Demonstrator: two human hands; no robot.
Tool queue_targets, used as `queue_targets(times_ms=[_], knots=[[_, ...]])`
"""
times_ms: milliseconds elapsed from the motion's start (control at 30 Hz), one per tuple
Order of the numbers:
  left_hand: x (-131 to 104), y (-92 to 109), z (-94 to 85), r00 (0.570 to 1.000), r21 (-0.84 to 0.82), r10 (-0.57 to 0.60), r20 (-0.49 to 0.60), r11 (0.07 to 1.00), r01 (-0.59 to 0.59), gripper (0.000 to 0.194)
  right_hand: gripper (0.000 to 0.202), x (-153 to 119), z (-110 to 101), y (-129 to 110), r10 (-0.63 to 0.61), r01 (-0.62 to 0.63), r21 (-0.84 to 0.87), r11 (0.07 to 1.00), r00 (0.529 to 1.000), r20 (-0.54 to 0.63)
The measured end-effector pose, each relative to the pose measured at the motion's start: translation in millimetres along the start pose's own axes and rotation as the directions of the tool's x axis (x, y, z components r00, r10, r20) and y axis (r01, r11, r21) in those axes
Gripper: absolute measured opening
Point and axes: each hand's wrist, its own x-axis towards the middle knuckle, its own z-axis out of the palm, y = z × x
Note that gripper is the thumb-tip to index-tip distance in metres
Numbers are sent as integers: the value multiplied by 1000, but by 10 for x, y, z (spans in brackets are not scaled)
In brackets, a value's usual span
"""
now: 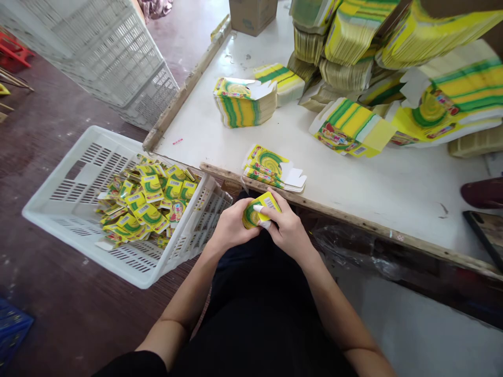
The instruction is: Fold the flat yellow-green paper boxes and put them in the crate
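Observation:
A small yellow-green box (pixel 254 213) is held between both hands, just below the table's front edge. My left hand (pixel 234 224) grips its left end. My right hand (pixel 286 225) holds the right side, with white coverings on some fingertips. Beyond the hands, a few flat cartons (pixel 269 163) lie near the table edge, their white flaps to the right. A standing bundle of flat cartons (pixel 245 107) is farther back. To the left, a white crate (pixel 58 220) holds many yellow-green boxes (pixel 149 209).
Tall stacks of flat cartons (pixel 349 36) fill the table's back right. A cardboard box (pixel 252 15) stands at the back. White crates (pixel 113 57) are stacked at upper left. A phone (pixel 485 230) and a dark red object (pixel 481 192) lie at the right. The table has a raised wooden edge (pixel 353 222).

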Motion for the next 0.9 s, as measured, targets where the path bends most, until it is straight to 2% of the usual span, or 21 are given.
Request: queue_targets(times_ms=[400, 900], knots=[[-3, -10, 5, 1000, -6, -16, 27, 1000, 16, 48, 22, -28, 38, 12, -21, 21, -13, 1000, 1000, -12], [-22, -53, 1, 989, 20, -112, 95, 994, 111, 48, 24, -34, 121, 21, 22, -21, -22, 1000, 999, 32]])
